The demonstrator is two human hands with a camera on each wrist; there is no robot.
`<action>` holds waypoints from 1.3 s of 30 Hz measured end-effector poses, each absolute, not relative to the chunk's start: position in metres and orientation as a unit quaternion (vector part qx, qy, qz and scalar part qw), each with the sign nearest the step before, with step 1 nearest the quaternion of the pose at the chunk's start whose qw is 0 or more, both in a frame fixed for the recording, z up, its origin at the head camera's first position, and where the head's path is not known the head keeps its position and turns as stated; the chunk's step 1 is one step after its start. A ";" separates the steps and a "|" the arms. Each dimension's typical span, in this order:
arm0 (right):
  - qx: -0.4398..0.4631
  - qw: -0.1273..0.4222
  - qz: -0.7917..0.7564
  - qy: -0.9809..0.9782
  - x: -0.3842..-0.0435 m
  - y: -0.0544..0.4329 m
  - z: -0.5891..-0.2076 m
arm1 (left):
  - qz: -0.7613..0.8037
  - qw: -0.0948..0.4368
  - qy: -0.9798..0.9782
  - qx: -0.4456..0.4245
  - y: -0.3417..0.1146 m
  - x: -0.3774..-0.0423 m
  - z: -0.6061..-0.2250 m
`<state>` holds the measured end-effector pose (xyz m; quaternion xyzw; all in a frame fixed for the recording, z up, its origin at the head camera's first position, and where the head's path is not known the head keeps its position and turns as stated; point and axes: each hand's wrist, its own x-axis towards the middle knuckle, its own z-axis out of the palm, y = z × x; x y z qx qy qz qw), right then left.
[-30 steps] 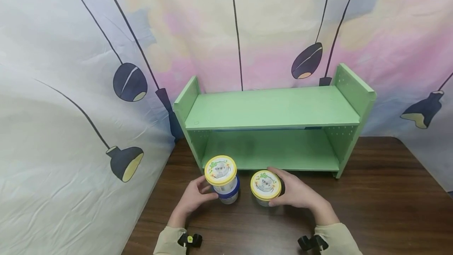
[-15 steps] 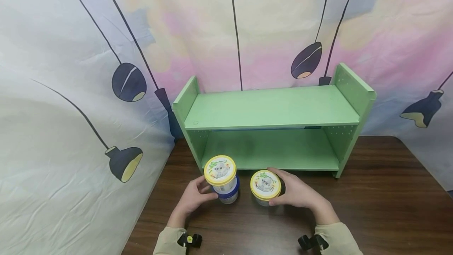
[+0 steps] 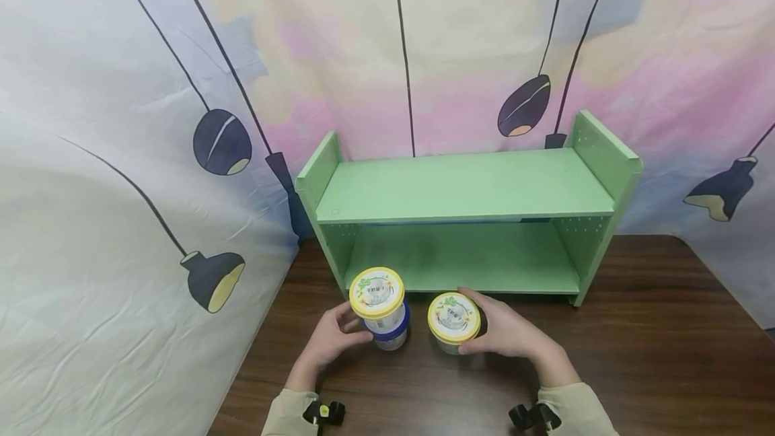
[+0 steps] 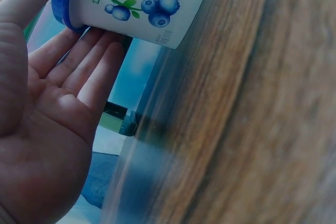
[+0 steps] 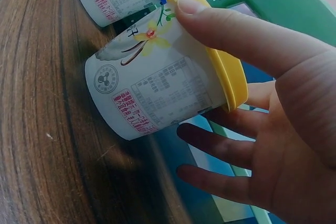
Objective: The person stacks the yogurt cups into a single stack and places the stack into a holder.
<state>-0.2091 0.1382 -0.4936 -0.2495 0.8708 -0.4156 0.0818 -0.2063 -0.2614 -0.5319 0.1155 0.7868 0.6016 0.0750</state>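
Observation:
Two lidded tubs stand stacked in the head view: a yellow-lidded tub point(image 3: 377, 293) on top of a blue-lidded tub point(image 3: 390, 335). My left hand point(image 3: 329, 335) holds the lower one from the left, thumb in front and fingers behind. In the left wrist view that blue-lidded tub point(image 4: 142, 3) shows printed blueberries. My right hand point(image 3: 508, 328) grips another yellow-lidded tub point(image 3: 453, 321) from the right. Seen from the right wrist, the thumb presses the rim of this vanilla-flower tub point(image 5: 157, 72), which rests on the table. Some fingertips are hidden behind the tubs.
Just behind the tubs stands a green two-tier shelf point(image 3: 466, 187) with raised sides. The dark wooden table point(image 3: 666, 342) extends to the right. A painted cloth point(image 3: 454, 52) with lamp drawings hangs behind and to the left.

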 end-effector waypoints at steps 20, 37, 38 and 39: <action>-0.252 0.093 -0.430 0.862 -0.211 0.138 -0.496 | 0.601 0.077 0.788 0.106 -0.261 -0.205 -0.530; -0.254 0.083 -0.426 0.864 -0.210 0.139 -0.496 | 0.613 0.079 0.778 0.115 -0.262 -0.206 -0.532; -0.255 0.080 -0.426 0.864 -0.211 0.139 -0.497 | 0.612 0.079 0.778 0.116 -0.262 -0.206 -0.532; -0.255 0.078 -0.427 0.864 -0.211 0.138 -0.497 | 0.613 0.079 0.777 0.117 -0.262 -0.206 -0.532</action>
